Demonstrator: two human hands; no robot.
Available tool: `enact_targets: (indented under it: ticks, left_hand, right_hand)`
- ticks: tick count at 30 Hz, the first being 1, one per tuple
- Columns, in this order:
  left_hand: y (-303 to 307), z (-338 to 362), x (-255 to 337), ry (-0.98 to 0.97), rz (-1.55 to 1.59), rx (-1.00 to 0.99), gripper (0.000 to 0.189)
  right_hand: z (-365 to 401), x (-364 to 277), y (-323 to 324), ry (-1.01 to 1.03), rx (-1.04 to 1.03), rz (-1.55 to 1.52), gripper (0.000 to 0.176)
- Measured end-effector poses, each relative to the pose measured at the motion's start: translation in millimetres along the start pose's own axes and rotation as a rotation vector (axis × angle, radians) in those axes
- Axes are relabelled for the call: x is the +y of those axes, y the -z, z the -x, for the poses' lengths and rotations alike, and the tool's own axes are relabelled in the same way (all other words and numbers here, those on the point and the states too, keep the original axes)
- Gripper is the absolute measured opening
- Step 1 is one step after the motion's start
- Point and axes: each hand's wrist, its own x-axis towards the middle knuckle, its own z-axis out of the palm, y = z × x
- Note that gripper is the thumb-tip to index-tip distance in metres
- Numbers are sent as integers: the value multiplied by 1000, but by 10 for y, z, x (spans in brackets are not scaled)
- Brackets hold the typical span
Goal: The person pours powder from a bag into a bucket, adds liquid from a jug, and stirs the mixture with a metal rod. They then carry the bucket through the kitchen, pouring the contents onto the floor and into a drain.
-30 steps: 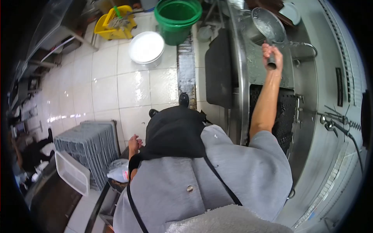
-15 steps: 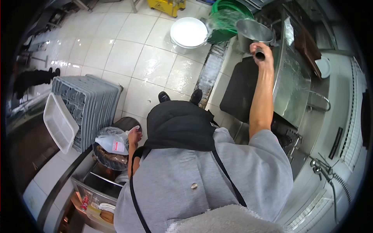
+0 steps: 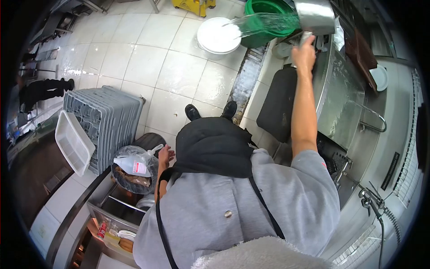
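My right hand [image 3: 305,56] grips the handle of a metal saucepan [image 3: 316,17], stretched out at the upper right. The pan is tipped, and a stream of water [image 3: 268,23] flies leftward from it, passing over a green bin [image 3: 256,41] and reaching the top of a white bucket [image 3: 218,38] on the floor. Low at my side, my left hand [image 3: 165,155] hangs with loose, parted fingers and holds nothing. Beside it is a clear plastic bag [image 3: 154,151] around a bottle with a red-and-white label [image 3: 134,166].
Stacked grey dish racks [image 3: 118,116] stand left, with a white plastic tray [image 3: 74,143] leaning there. A metal sink [image 3: 338,98] and tap [image 3: 380,121] line the right. Wet tiles and a floor drain [image 3: 244,80] lie ahead. Another person's dark-clothed legs [image 3: 49,92] show far left.
My right hand has swung the saucepan farther forward and turned it over. The water, earlier splashing around the green bin, now streams across to the white bucket. My left hand stays low.
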Motion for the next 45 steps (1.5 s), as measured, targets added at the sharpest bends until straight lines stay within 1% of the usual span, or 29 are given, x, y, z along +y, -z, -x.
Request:
enact_targets:
  ticks: [2, 4, 7, 8, 10, 11, 12, 13, 14, 16, 19, 20, 22, 24, 26, 27, 29, 30, 31, 33, 34, 35, 37, 38, 39, 40, 41, 42, 45]
  left_hand:
    - [-92, -226, 107, 3, 40, -16, 43]
    - [-189, -318, 304, -172, 80, -15, 40]
    - [-388, -68, 730, -191, 22, 33, 36]
    - [-424, -115, 725, -215, 30, 56, 36]
    - [-479, -141, 688, -211, 41, 80, 37]
    - [-501, -120, 669, -214, 15, 102, 38]
    - [-535, -69, 643, -209, 5, 123, 38]
    - [-561, -6, 628, -172, 11, 131, 38]
    - [-600, 38, 598, -137, 8, 128, 39]
    - [-650, 96, 482, -97, 5, 142, 39]
    - [-648, 147, 420, -44, -45, 142, 40]
    - [-630, 148, 390, -31, -69, 137, 41]
    - [-618, 108, 363, -40, -48, 161, 41]
    - [-561, 96, 458, -150, -103, 160, 41]
    - [-548, 89, 592, -119, -114, 154, 40]
    - [-538, 66, 649, -143, -146, 155, 41]
    - [-495, 32, 776, -170, -182, 150, 41]
    - [-490, 22, 844, -205, -190, 145, 40]
    - [-480, 12, 906, -238, -197, 139, 40]
    - [-426, -13, 987, -258, -154, 114, 39]
    - [-412, -20, 993, -280, -116, 96, 38]
    - [-387, -50, 976, -286, -106, 104, 37]
    - [-316, -136, 913, -282, -104, 78, 37]
    - [-283, -187, 874, -276, -90, 62, 38]
    - [-255, -241, 816, -253, -75, 24, 38]
    - [-215, -232, 726, -227, -53, 8, 39]
    - [-148, -252, 652, -220, -100, -6, 40]
    - [-127, -276, 576, -213, -137, -18, 42]
    - [-126, -229, 348, -62, -14, -13, 41]
  right_hand:
    - [-41, 323, 300, 34, 141, 64, 71]
    - [-50, 733, 533, -63, 190, 69, 71]
    - [-26, 1847, 613, -360, 7, 162, 72]
    - [144, 2238, 648, -335, -1, 128, 65]
    - [422, 3185, 419, -99, 96, 45, 47]
    - [482, 3903, 40, -272, 27, 162, 44]
    - [655, 3743, 101, -551, -32, 82, 41]
    - [830, 3927, -40, -584, -45, 225, 39]
    - [888, 4265, -246, -723, -233, 231, 32]
    - [1071, 4534, -668, -721, -280, 243, 28]
    - [1016, 4640, -1390, -785, -281, 217, 22]
    - [911, 4360, -1359, -1150, -464, -133, 20]
    - [945, 3968, -1013, -997, -409, -492, 11]
    - [1150, 3994, -985, -669, -153, -862, 9]
    - [1286, 3870, -760, -47, 115, -674, 8]
    - [1293, 3771, -640, 167, 240, -579, 7]
    - [1199, 3701, -311, -259, 74, -1211, 5]
    - [1191, 3656, -220, -716, -121, -1814, 3]
    - [1244, 3501, -244, -446, 205, -1635, 7]
    - [1091, 3602, 32, -632, -109, -1887, 15]
    - [1080, 3507, 71, -393, 1, -1922, 21]
    - [977, 3656, 78, -330, -80, -1932, 30]
    - [923, 2972, 645, -536, -49, -1887, 47]
    - [900, 2485, 932, -581, 66, -1684, 48]
    - [827, 2491, 977, -440, 2, -1760, 51]
    - [697, 2597, 949, -310, -165, -2095, 56]
    - [618, 2447, 1065, -232, -346, -2243, 59]
    - [516, 2344, 1113, -293, -457, -2420, 58]
    - [261, 1853, 1149, -313, -604, -2417, 51]
